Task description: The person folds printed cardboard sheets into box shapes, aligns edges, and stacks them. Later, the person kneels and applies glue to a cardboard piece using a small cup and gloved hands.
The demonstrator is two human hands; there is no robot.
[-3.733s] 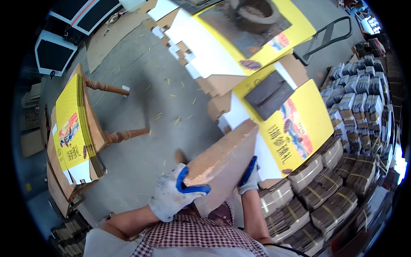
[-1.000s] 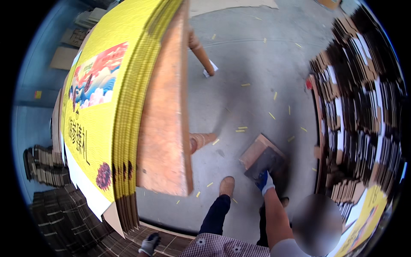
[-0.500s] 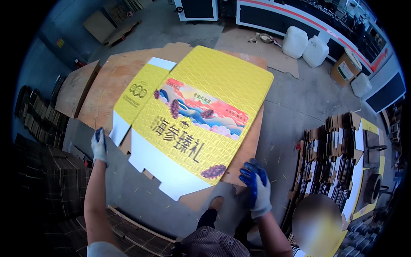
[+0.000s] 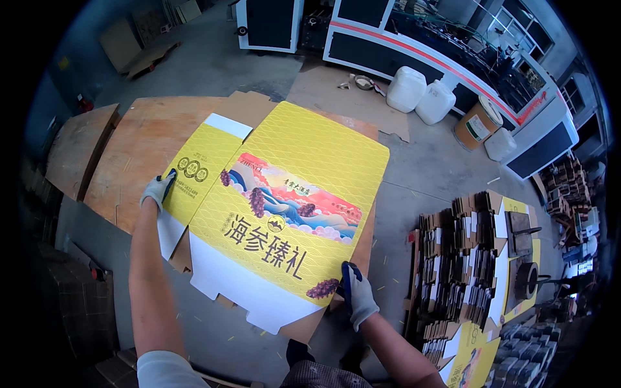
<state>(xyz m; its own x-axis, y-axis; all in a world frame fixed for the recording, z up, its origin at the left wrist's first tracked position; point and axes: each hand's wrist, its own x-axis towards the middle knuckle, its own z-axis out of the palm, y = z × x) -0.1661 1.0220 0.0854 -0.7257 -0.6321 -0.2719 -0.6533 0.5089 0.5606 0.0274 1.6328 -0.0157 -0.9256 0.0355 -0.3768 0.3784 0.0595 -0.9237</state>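
Observation:
A large yellow printed cardboard box blank [image 4: 284,139], with white flaps along its near edge, lies flat in front of me. It carries a colourful band of waves and clouds, dark lettering and purple sea cucumber pictures. My left hand [image 4: 157,190], in a white glove with blue-coated fingers, closes on the blank's left edge beside the narrow side panel. At the right edge, near the lower right corner, my right hand [image 4: 358,296] grips it in a matching glove, fingertips partly hidden by the board. Brown cardboard [image 4: 309,325] shows beneath the near side.
Wooden boards [image 4: 145,139] extend under and left of the blank. Stacked folded cardboard [image 4: 456,258] stands at the right, with metal weights [image 4: 521,280] on yellow sheets beside it. Beyond are white plastic jugs [image 4: 406,89], a brown drum [image 4: 477,123] and a long machine [image 4: 362,48].
Both hands, apart from the blank before, have come to its left and right edges and taken hold. The whole view has shifted. A blurred round patch at the lower right is gone.

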